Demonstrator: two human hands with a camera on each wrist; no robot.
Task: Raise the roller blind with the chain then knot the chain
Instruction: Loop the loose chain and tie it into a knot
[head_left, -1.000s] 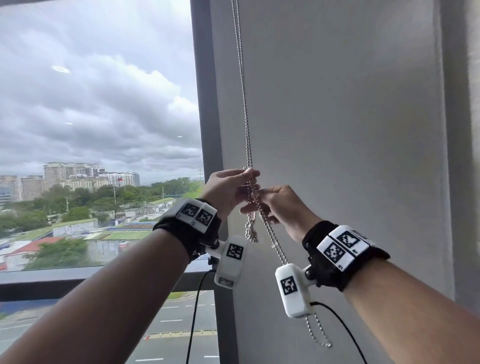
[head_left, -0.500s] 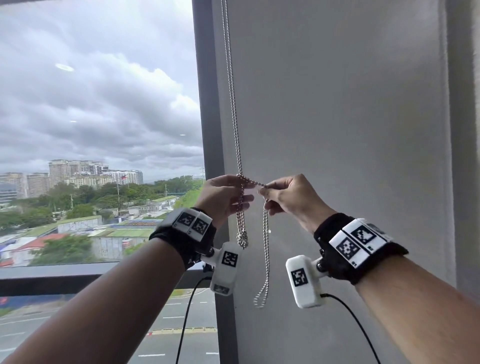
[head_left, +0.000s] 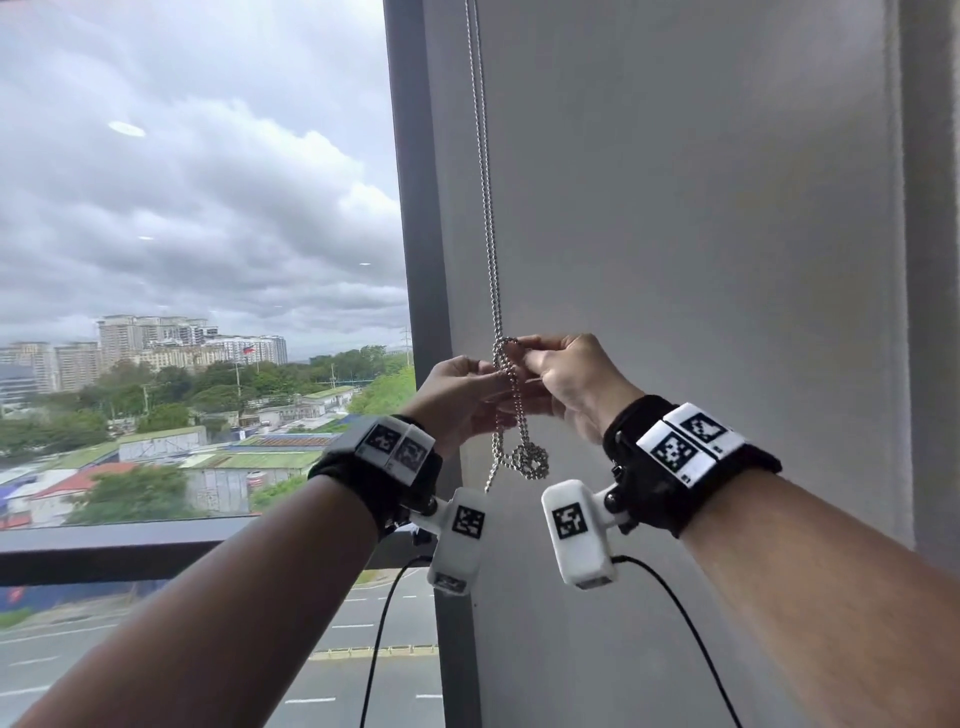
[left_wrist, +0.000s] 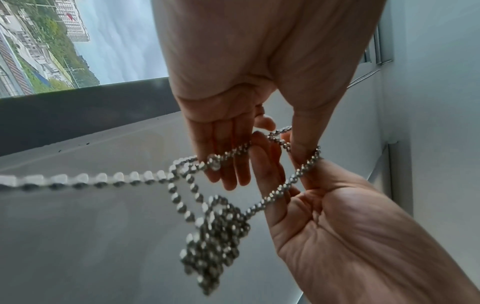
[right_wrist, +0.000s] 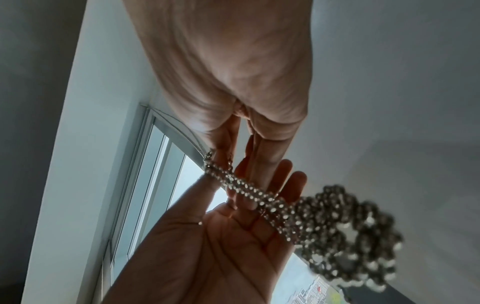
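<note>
Two hands on chain (head_left: 511, 400). Head: loose tail, hanging long half-second ago, now bunched in clump below hands; left hand (head_left: 457, 397) and right hand (head_left: 569, 376) each pinch strands beside window frame (head_left: 421, 260).
Left wrist: left fingers (left_wrist: 223, 144) mostly straight, thumb pinching.
Right wrist: right fingers (right_wrist: 259, 148) pinch loop (right_wrist: 221, 170).
Knot likely forming, not cinched.

soft grey daylight comes in from the window (head_left: 197, 260) on the left. the near chain (right_wrist: 350, 236) looks blurry in both wrist views.
</note>
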